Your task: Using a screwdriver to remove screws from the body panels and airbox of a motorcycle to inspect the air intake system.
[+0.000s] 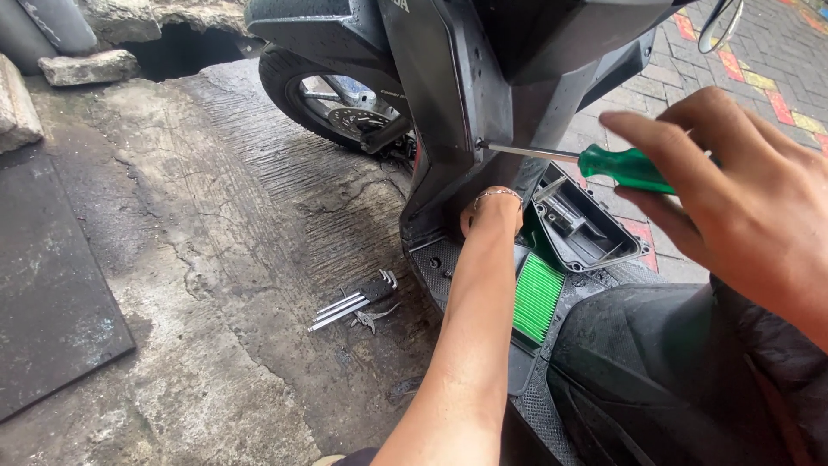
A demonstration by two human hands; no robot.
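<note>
A: Where's your green-handled steel screwdriver (604, 161)?

B: Your right hand (742, 207) is pinching its handle, tip on the black plastic scooter panel (448, 129). Your left hand (492, 211) presses that panel lower down; can't tell its fingers.

Translucent glossy green plastic handle and bright metal shaft on the screwdriver (604, 162); matt black plastic scooter panel (448, 112), wet-speckled; pleated green paper filter (536, 296); rough cracked grey concrete floor (224, 216); shiny metal hex keys (352, 304).

Cracked, wet concrete ground (259, 198) carries everything. Hex keys (354, 304) and pliers (373, 319) lie at six o'clock of the scooter's front wheel (332, 99).
</note>
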